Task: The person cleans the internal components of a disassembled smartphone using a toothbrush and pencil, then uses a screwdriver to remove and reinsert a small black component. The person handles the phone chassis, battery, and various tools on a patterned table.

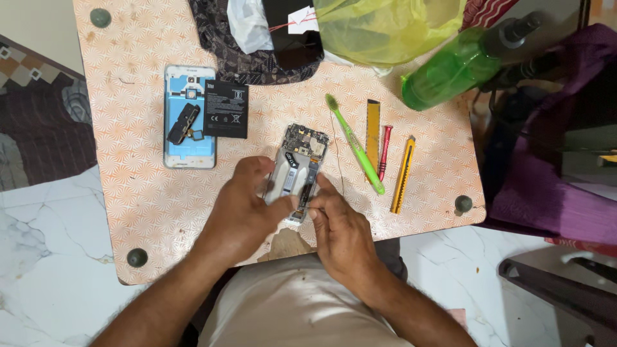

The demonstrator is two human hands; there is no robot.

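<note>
A small orange-patterned table (160, 212) is standing on white marble floor (45, 257). The opened phone frame (297, 170) is lying near the table's front edge, its long axis running away from the person, circuit-board end pointing far. The left hand (241, 215) is pinching its left edge, and the right hand (340, 231) is pressing fingertips on its lower right corner.

Your left hand (241, 215) and right hand (340, 231) are both bare: no gloves, rings, watch or bands show on either wrist. Your forearms are bare too, with dark hair along them, and no sleeve reaches into view down to the bottom edge of the picture. Between your arms lies a stretch of plain, pale beige cloth garment (295, 308), smooth and unpatterned, covering your lap or middle; which garment it is cannot be told from here.
</note>
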